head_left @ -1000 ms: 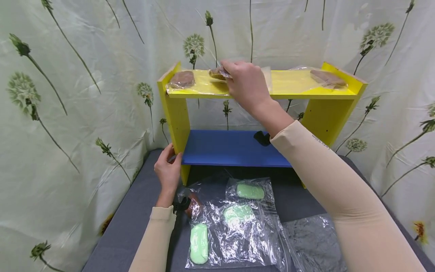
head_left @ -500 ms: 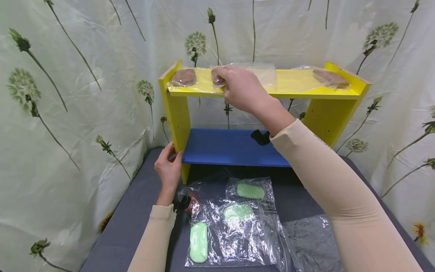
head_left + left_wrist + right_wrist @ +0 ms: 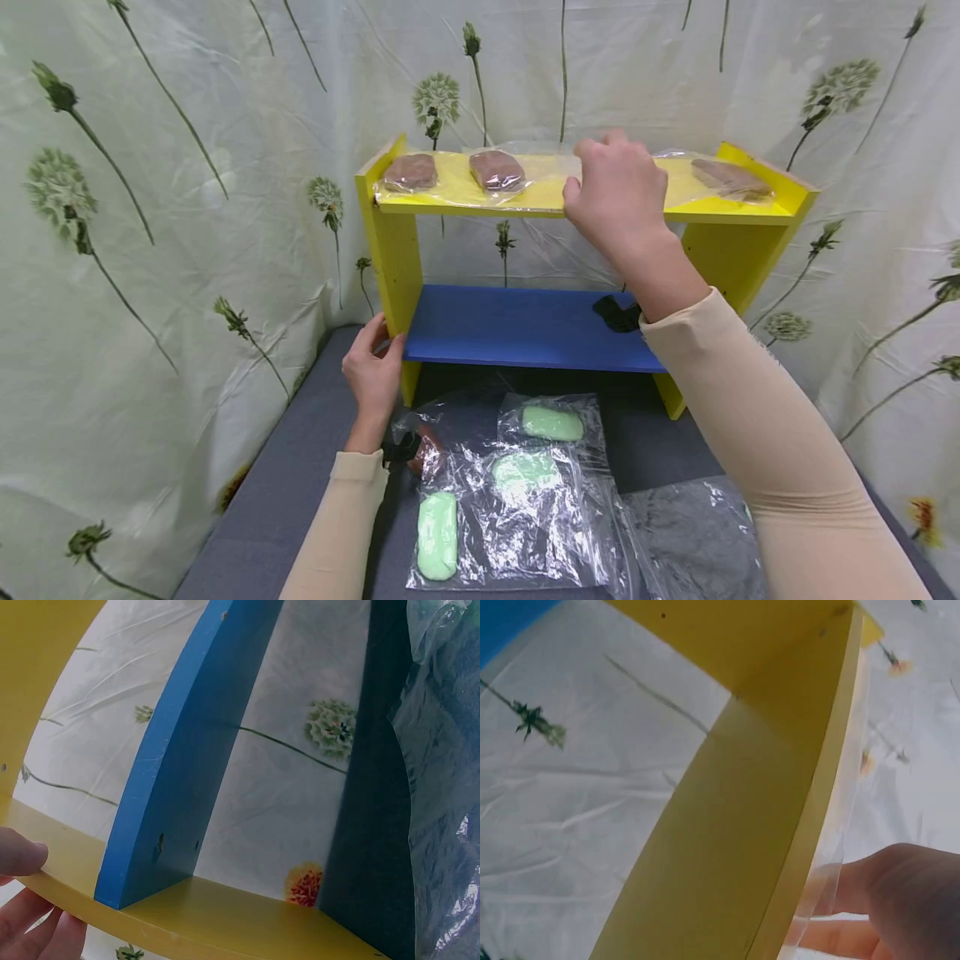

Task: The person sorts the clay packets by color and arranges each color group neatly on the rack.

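My left hand (image 3: 372, 372) grips the left side panel of a yellow shelf unit (image 3: 393, 267), thumb on one face and fingers on the other, as the left wrist view shows. At the top board, my right hand (image 3: 621, 196) pinches the edge of a clear plastic bag (image 3: 821, 892) that overhangs the board's front. The middle brown slab (image 3: 497, 170) lies flat on the top board inside clear plastic. Left of it rests another bagged brown slab (image 3: 410, 172); a third bagged brown slab (image 3: 729, 179) lies at the right end.
Below the top sits a blue shelf board (image 3: 502, 325). On the dark cloth in front lie clear bags with green slabs (image 3: 437, 536) and a reddish-brown piece (image 3: 426, 454). Another clear bag (image 3: 693, 533) lies to the right. A flower-patterned curtain (image 3: 247, 208) hangs behind.
The right hand first held the middle brown slab above the top board, then laid it flat. It has since let go of the slab and moved right along the bag. The left hand stays.
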`<action>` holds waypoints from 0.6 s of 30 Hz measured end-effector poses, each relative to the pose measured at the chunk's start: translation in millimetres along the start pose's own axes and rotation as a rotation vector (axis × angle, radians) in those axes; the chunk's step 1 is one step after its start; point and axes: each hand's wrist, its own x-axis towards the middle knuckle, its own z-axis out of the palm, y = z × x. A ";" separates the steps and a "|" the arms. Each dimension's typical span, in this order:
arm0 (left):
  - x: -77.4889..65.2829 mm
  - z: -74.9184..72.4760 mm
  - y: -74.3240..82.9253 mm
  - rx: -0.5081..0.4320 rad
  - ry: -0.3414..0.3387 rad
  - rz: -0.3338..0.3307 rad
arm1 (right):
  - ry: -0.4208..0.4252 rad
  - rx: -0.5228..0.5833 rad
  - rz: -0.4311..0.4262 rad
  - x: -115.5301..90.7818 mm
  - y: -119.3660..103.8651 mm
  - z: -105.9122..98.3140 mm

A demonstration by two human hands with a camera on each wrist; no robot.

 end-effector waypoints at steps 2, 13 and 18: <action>0.2 -0.4 -0.4 -0.001 -0.001 0.001 | -0.011 0.009 0.062 -0.3 8.9 -2.7; -0.3 -1.7 -0.2 0.002 -0.003 0.000 | -0.011 0.092 0.090 11.0 36.3 -1.2; 0.1 0.2 -0.5 0.005 -0.007 -0.003 | -0.038 0.087 0.127 14.4 43.2 -2.9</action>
